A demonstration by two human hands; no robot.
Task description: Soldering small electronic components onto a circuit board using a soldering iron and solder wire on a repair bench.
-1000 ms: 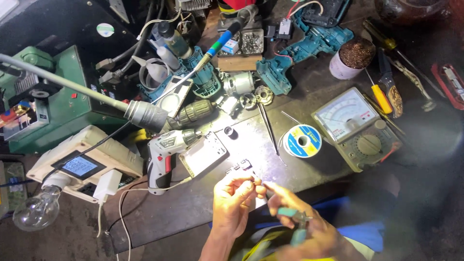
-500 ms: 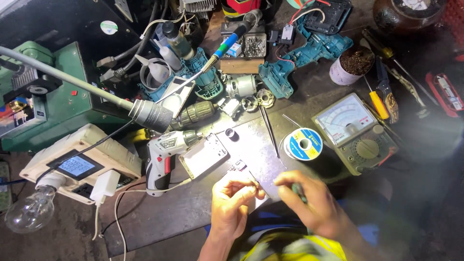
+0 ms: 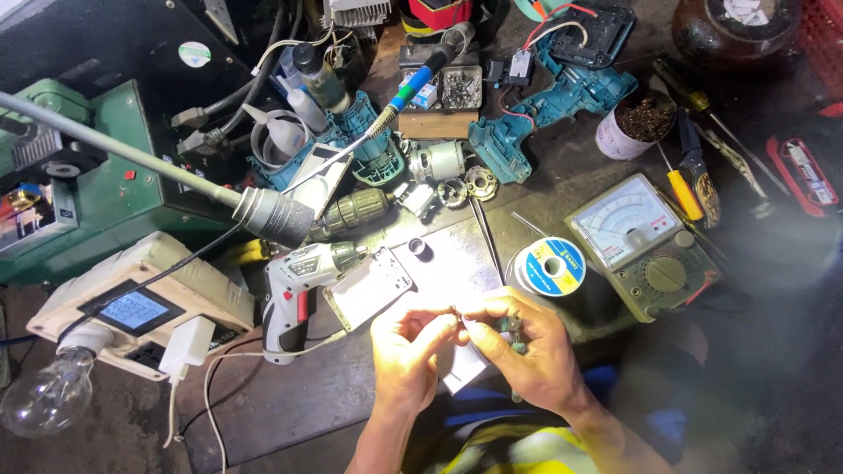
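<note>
With both the left hand [image 3: 408,347] and right hand [image 3: 527,347] pinching a tiny dark component [image 3: 509,329], a slip could drop it among the worktop [image 3: 299,395] clutter toward twelve o'clock.

Only the person's 2 bare hands and forearms show at the bottom of the head view. The left hand [image 3: 408,351] and the right hand [image 3: 536,351] wear no gloves, rings or watch, and no sleeve covers either wrist. Below them shows a bright yellow garment [image 3: 509,452] with a pale reflective band, and beside it blue cloth [image 3: 654,421] over the lap.
</note>
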